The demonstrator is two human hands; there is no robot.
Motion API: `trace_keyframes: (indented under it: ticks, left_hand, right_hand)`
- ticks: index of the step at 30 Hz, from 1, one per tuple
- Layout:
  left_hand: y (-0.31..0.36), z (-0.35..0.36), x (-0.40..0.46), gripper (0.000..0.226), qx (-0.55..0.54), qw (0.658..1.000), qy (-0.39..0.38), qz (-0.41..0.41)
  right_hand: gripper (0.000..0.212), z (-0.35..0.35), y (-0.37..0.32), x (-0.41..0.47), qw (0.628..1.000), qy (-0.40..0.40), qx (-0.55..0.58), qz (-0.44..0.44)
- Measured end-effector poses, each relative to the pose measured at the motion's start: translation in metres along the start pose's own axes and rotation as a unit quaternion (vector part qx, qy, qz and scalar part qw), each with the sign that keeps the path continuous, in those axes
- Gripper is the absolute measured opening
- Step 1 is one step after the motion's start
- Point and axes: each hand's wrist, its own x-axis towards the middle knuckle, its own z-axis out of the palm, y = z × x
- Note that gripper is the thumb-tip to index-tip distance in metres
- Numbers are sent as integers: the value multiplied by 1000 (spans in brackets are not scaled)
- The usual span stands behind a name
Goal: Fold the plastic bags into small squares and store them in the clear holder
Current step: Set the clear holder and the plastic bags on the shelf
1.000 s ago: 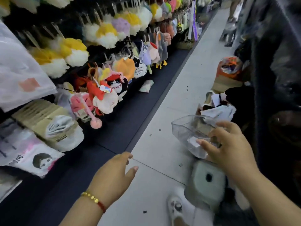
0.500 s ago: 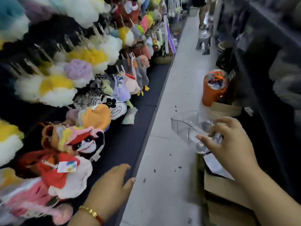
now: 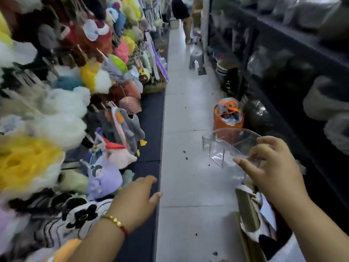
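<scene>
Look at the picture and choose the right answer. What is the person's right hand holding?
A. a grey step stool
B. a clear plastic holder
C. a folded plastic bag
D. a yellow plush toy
B: the right hand has its fingers curled round one end of the clear holder, carried above the aisle floor, while the left hand holds nothing.
</scene>
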Motion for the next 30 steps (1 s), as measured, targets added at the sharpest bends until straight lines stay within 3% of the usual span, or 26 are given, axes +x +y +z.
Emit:
trace_keyframes:
  ticks: [4, 10, 20, 25, 30]
  left_hand:
    - [3, -23, 113, 46, 8, 999, -11, 39]
    - [4, -65, 276, 39, 1, 999, -42, 16]
    - [-16, -171, 547, 50, -29, 1000, -8, -6]
    - [-28, -222, 731, 47, -22, 999, 14, 26]
    - [-17, -285, 890, 48, -47, 997, 32, 47]
  right_hand:
    - [30, 39, 22, 84, 999, 9, -31, 32]
    - [31, 109, 44, 263, 999, -11, -29, 32]
    - [29, 223, 29, 559, 1000, -20, 12, 7]
    - [31, 289, 38, 693, 1000, 9, -8, 27]
    - [39, 311, 44, 818, 996, 40, -42, 73]
